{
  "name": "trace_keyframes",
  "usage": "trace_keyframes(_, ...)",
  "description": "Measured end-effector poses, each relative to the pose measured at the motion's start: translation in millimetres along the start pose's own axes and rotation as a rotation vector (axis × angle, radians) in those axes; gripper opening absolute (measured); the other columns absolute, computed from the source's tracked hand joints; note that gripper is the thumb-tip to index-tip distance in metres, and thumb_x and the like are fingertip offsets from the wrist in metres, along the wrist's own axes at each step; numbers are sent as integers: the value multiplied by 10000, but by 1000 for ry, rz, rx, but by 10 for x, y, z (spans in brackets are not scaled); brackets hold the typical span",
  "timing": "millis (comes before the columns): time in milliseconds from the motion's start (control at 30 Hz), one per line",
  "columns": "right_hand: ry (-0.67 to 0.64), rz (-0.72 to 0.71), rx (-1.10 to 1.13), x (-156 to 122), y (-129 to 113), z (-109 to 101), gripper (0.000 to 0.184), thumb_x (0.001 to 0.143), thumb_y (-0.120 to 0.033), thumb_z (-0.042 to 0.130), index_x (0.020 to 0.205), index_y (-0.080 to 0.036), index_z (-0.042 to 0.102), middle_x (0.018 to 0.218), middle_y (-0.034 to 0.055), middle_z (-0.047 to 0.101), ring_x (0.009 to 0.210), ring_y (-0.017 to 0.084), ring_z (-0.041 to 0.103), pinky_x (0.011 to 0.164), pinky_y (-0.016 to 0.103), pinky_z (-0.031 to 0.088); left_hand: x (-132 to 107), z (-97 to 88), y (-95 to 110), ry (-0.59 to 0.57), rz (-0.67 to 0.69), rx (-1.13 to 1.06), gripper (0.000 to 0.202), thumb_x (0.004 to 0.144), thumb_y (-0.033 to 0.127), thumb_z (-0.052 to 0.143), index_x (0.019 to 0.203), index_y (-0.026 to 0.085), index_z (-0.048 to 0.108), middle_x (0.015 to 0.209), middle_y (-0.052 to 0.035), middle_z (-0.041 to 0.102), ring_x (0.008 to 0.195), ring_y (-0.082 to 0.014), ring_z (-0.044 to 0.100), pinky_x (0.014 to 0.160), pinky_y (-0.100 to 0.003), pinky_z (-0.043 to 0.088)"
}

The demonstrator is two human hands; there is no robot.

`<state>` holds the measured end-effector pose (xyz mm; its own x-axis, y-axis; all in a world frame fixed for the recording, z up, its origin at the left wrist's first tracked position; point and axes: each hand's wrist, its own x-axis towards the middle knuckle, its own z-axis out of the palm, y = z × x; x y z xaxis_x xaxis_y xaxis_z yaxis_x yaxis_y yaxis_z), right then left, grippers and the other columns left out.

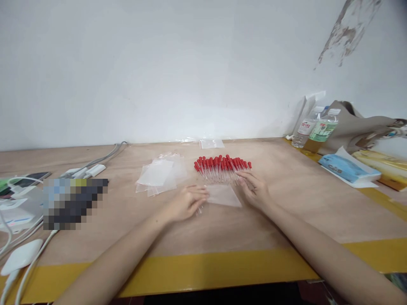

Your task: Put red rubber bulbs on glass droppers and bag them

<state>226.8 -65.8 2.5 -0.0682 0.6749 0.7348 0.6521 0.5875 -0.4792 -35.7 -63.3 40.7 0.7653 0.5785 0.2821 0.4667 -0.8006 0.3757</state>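
The bare left forearm (127,254) and right forearm (318,244) angled inward toward a pile of red-topped tubes (220,166). The left hand (190,202), fingers bent, lay palm down, near-left of the pile. The right hand (256,191) held thumb and forefinger close together at its right end.

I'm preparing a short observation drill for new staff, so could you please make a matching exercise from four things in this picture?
1. Red-tipped tubes
2. Bag pile
3. Tissue pack
4. Left hand

A. Mostly blue, toward the table's right side
B. At the left edge of the single flat bag
C. Side by side in a row
D. Translucent, loosely stacked

Pairs: 1-C, 2-D, 3-A, 4-B
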Motion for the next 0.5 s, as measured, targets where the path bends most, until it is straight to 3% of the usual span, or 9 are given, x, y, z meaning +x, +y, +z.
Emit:
trace_keyframes(100, -90, 6, 6, -3, -37, -40, 267, 841, -339, 438, 992, -225, 626, 976, 90, 621, 928, 204, 576, 834, 372, 463, 7, 241, 163, -53, 11, -37, 313, 882, 280, 389, 1152, 258, 545, 1213, -30, 550, 1202, -181, 421, 1028, -412, 277)
trace_keyframes(200, -305, -60, 53, -35, -140, -41, 269, 837, -343, 457, 1006, -226, 630, 1007, 85, 623, 940, 193, 579, 838, 357, 465, -1, 340, 145, 50, -94, -21, 432, 846, 349, 450, 1254, 208, 442, 1341, -88, 407, 1257, -224, 336, 1027, -427, 279)
trace_keyframes(267, -450, -113, 83, -67, -199, -19, 309, 830, -351, 477, 1086, -229, 598, 1095, 85, 598, 1021, 198, 548, 883, 367, 443, -16, 322, 73, 142, -176, -30, 440, 823, 363, 480, 1230, 198, 458, 1324, -99, 419, 1226, -231, 374, 1004, -400, 319)
trace_keyframes(400, -676, -143, 78, -126, -232, 42, 471, 806, -404, 513, 1237, -217, 485, 1266, 92, 488, 1178, 230, 430, 980, 420, 360, -47, 255, -112, 281, -456, -158, 320, 766, 376, 540, 1019, 180, 547, 939, -67, 607, 831, -185, 583, 749, -329, 464)
trace_keyframes(500, -702, -112, 64, -144, -224, 69, 495, 801, -423, 514, 1249, -217, 473, 1287, 94, 464, 1193, 241, 414, 988, 438, 348, -33, 258, -198, 268, -596, -366, 349, 707, 372, 600, 970, 158, 518, 692, 0, 580, 593, -129, 545, 587, -269, 444)
